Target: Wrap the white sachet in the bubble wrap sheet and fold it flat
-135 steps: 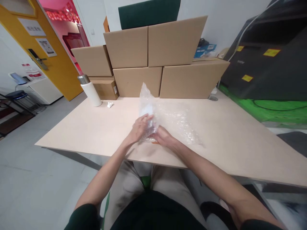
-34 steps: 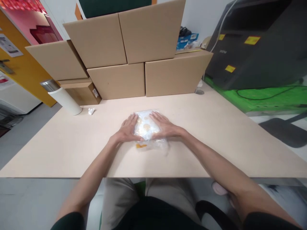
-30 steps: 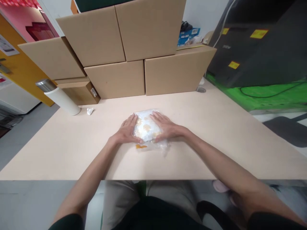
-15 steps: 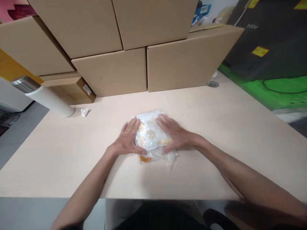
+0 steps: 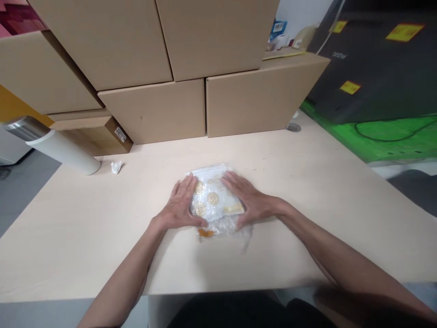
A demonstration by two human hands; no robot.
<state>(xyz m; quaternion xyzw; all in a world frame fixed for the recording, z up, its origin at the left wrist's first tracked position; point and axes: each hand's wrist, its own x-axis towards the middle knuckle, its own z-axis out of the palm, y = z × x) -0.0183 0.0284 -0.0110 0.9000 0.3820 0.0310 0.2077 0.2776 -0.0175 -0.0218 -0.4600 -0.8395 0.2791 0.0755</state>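
A flat package in clear plastic wrap (image 5: 220, 196) lies near the front middle of the table. Its face is white with pale gold round patterns, and crinkled clear film with an orange patch sticks out at the near side. My left hand (image 5: 180, 202) rests along its left edge, fingers stretched out and thumb towards the near edge. On the opposite side my right hand (image 5: 251, 198) lies over the right edge, with the fingers on the top face and the thumb near the loose film. Both hands touch the package; neither is wrapped round it.
Cardboard boxes (image 5: 153, 111) are stacked along the back of the table (image 5: 112, 237). At the left stand a white bottle with a metal cap (image 5: 68, 150) and a smaller carton (image 5: 88, 136), near a crumpled white scrap (image 5: 116, 167). A dark machine (image 5: 375, 77) is at right.
The view has tilted up and turned slightly right. Both hands stay at the package's sides, with the right thumb a little farther from its printed face.
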